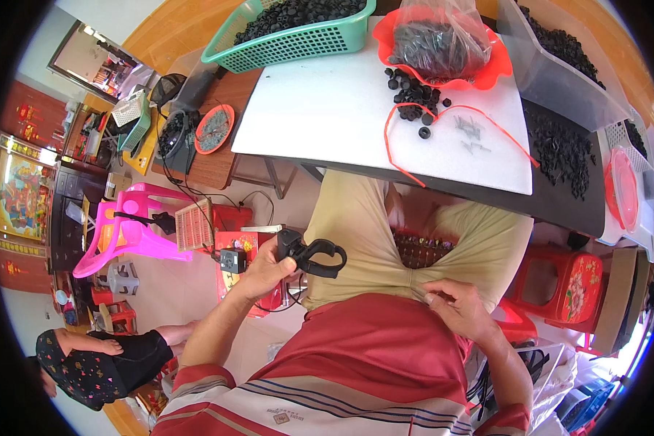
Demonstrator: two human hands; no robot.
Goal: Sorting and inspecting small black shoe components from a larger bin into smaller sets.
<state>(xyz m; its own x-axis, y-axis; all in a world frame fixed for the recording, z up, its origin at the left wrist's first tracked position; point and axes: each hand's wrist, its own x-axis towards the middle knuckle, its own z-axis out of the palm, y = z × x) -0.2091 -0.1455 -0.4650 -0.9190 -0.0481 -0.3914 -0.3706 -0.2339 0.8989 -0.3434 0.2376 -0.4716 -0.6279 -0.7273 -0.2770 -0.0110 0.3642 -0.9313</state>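
Below the near edge of the white-topped worktop (305, 109), the left hand (264, 275) grips a black ring-shaped clamp (314, 267), and the right hand (458, 307), fingers loosely curled, is at the khaki trousers (363, 232). A green basket (291, 49) of black parts sits at the worktop's far left corner; toward the far right, a red tray (500, 62) bears a bag (443, 51). Before it lie loose black pieces (416, 94) and a red cord (386, 138), one end overhanging the near edge.
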